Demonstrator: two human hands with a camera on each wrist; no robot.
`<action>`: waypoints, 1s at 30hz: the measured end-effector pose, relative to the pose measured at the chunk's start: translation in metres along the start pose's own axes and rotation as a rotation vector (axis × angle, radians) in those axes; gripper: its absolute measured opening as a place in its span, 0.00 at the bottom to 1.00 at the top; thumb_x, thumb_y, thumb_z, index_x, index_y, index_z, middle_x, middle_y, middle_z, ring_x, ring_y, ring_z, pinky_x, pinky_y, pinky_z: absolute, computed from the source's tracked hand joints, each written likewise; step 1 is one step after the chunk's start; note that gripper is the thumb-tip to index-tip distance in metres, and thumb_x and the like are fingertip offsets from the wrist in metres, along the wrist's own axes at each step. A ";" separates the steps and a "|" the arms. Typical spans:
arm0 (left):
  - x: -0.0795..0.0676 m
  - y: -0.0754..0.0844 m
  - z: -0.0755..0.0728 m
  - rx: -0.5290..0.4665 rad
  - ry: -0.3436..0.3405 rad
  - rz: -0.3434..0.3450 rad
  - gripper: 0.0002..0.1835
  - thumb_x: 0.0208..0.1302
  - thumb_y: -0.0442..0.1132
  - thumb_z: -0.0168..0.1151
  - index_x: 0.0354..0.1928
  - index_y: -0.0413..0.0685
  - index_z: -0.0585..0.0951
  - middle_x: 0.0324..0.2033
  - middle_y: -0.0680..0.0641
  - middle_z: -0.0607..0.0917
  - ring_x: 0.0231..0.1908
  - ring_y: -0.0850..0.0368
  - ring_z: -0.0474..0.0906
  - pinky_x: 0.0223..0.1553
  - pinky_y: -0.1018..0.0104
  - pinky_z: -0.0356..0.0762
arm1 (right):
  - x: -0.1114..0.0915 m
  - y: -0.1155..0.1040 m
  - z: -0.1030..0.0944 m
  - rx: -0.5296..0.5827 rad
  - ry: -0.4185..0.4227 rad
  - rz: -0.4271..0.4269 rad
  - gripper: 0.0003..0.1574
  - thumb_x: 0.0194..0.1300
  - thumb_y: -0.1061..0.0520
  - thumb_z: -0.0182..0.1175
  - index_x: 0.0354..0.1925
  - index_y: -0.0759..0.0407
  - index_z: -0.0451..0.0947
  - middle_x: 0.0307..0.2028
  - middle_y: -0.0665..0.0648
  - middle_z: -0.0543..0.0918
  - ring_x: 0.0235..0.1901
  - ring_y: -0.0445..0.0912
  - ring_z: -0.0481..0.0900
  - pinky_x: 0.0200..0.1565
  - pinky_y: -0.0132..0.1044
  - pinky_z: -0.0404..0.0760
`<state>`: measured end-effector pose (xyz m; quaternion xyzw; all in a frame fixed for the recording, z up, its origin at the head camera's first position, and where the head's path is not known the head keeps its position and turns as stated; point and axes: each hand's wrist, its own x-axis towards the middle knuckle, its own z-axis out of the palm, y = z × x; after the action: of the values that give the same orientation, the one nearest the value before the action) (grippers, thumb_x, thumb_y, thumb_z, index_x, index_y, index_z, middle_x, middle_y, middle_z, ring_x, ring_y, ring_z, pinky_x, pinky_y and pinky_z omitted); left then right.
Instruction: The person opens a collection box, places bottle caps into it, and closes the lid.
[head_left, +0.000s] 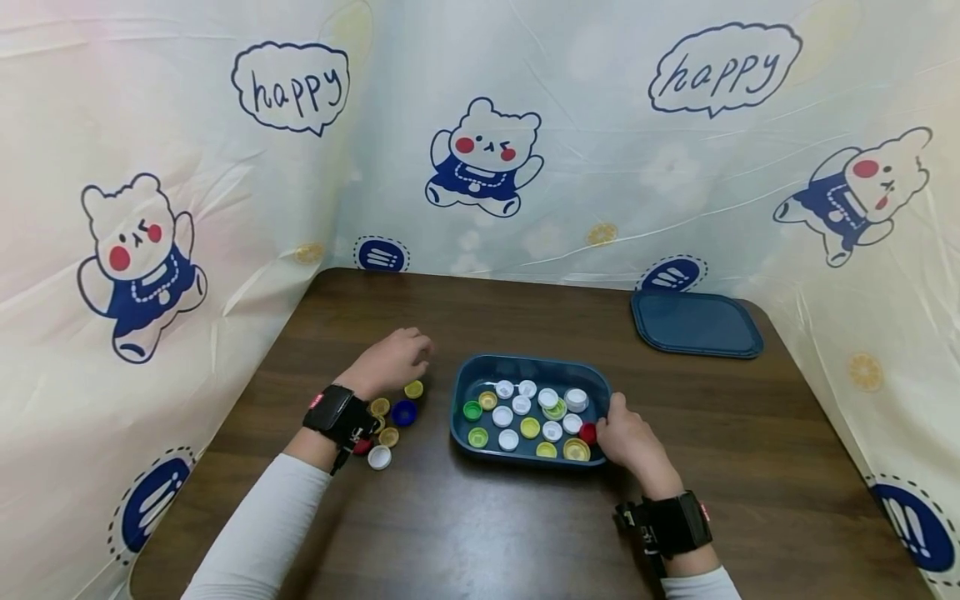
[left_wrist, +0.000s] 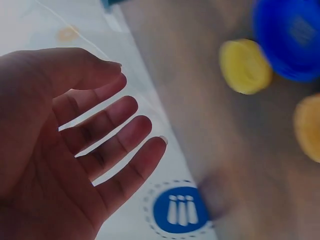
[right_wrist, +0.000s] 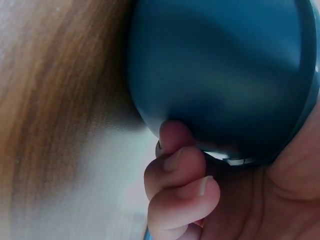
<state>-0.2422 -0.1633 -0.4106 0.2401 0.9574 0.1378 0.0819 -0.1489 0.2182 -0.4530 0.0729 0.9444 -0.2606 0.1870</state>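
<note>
A deep blue tray [head_left: 551,369] holds several bottle caps, mostly white ones [head_left: 502,416], with some green, yellow and one red cap [head_left: 588,432]. At its right end my right hand [head_left: 628,437] grips the rim; the right wrist view shows the curled fingers [right_wrist: 182,200] against the tray's outer wall [right_wrist: 220,65]. My left hand [head_left: 390,363] hovers over the table just beyond some loose caps, holding nothing. Its fingers [left_wrist: 107,117] are loosely bent and apart in the left wrist view. Closest to it lies a yellow cap [head_left: 413,389], beside a larger blue cap [head_left: 404,412].
Left of the tray, more loose caps lie on the brown table [head_left: 480,533], among them a white cap [head_left: 379,457] and a partly hidden red cap [head_left: 362,447]. A flat blue lid or tray [head_left: 697,323] rests at the back right. Printed curtains [head_left: 585,167] surround the table.
</note>
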 end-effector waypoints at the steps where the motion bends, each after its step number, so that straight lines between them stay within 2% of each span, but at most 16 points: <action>1: -0.002 -0.004 0.003 -0.004 -0.008 -0.009 0.13 0.71 0.37 0.60 0.54 0.42 0.82 0.48 0.44 0.80 0.50 0.48 0.76 0.50 0.53 0.79 | 0.000 0.000 0.000 0.000 0.000 0.001 0.25 0.77 0.55 0.45 0.63 0.70 0.56 0.42 0.70 0.77 0.33 0.56 0.75 0.35 0.47 0.74; 7: -0.006 -0.019 0.018 -0.046 -0.059 -0.054 0.15 0.70 0.39 0.63 0.54 0.42 0.81 0.49 0.43 0.80 0.48 0.49 0.76 0.50 0.51 0.80 | -0.001 -0.001 0.000 0.000 0.002 0.000 0.25 0.77 0.55 0.45 0.62 0.71 0.56 0.43 0.71 0.77 0.33 0.56 0.75 0.35 0.47 0.74; 13: -0.005 -0.023 0.028 -0.042 -0.100 -0.091 0.19 0.67 0.45 0.67 0.54 0.43 0.81 0.47 0.44 0.80 0.45 0.51 0.77 0.49 0.52 0.80 | 0.000 -0.002 0.001 -0.002 -0.001 0.011 0.26 0.77 0.55 0.45 0.63 0.71 0.55 0.45 0.72 0.77 0.34 0.56 0.75 0.36 0.47 0.75; 18: -0.005 -0.021 0.030 -0.033 -0.107 -0.085 0.20 0.63 0.45 0.70 0.52 0.41 0.82 0.46 0.43 0.80 0.44 0.50 0.78 0.49 0.51 0.80 | 0.001 -0.002 0.002 -0.003 -0.004 0.017 0.27 0.77 0.56 0.45 0.64 0.72 0.55 0.46 0.72 0.76 0.35 0.56 0.75 0.36 0.47 0.75; 25: -0.003 -0.021 0.033 -0.014 -0.092 -0.048 0.13 0.63 0.37 0.67 0.48 0.40 0.83 0.44 0.42 0.81 0.44 0.49 0.79 0.47 0.53 0.82 | 0.001 -0.003 0.001 -0.005 -0.008 0.019 0.27 0.77 0.56 0.45 0.65 0.72 0.54 0.48 0.73 0.76 0.36 0.57 0.75 0.37 0.48 0.75; 30: -0.002 -0.017 0.028 -0.023 -0.092 -0.055 0.14 0.63 0.37 0.67 0.49 0.40 0.83 0.45 0.42 0.81 0.44 0.50 0.79 0.46 0.54 0.82 | 0.001 -0.004 0.000 -0.008 -0.012 0.025 0.28 0.77 0.55 0.45 0.65 0.72 0.54 0.48 0.72 0.76 0.36 0.56 0.75 0.37 0.47 0.76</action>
<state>-0.2418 -0.1724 -0.4420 0.2190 0.9572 0.1355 0.1323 -0.1506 0.2145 -0.4518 0.0827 0.9432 -0.2550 0.1961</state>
